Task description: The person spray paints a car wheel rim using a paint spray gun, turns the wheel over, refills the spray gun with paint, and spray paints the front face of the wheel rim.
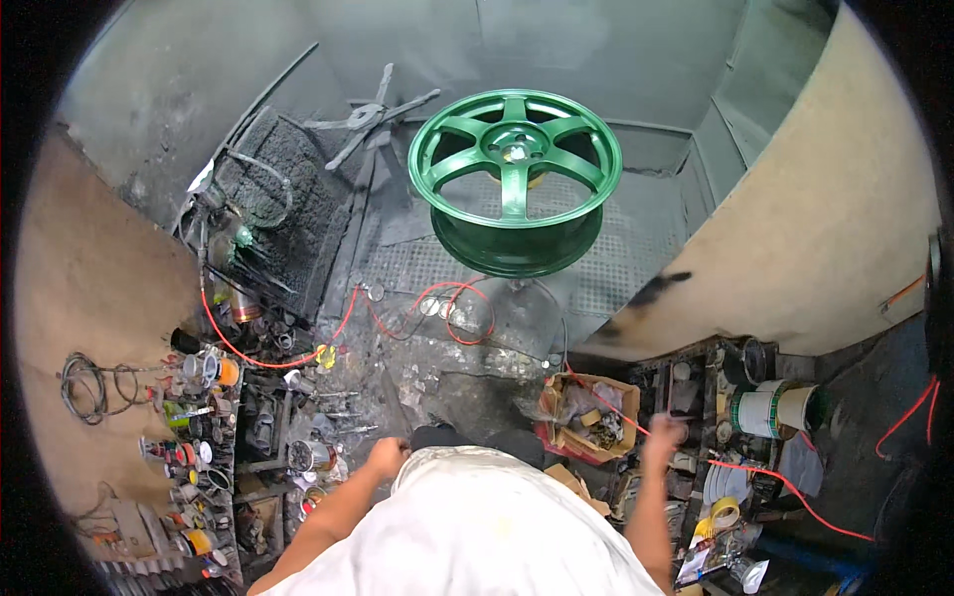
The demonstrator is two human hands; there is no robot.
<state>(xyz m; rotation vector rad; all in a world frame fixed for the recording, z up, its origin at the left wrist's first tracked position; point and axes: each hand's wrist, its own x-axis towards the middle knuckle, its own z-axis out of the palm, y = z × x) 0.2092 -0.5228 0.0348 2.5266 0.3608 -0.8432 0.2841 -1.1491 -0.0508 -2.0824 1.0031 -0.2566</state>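
My left hand is beside my waist, its fingers curled in, close to my dark trousers. Whether anything is inside that hand is hidden. On the other side, my right hand is raised over the cluttered right-hand bench and smeared by motion. A thin red hose runs up to this hand and shows again beyond it; whether the fingers grip it cannot be made out. Ahead of me, out of reach of both hands, a glossy green wheel rim lies face up, raised above the floor on a mostly hidden support.
A grey metal cross-shaped stand is behind the wheel's left side. Paint cans and jars crowd the left bench. An open cardboard box of scraps sits front right, near tape rolls. More red hose loops across the floor.
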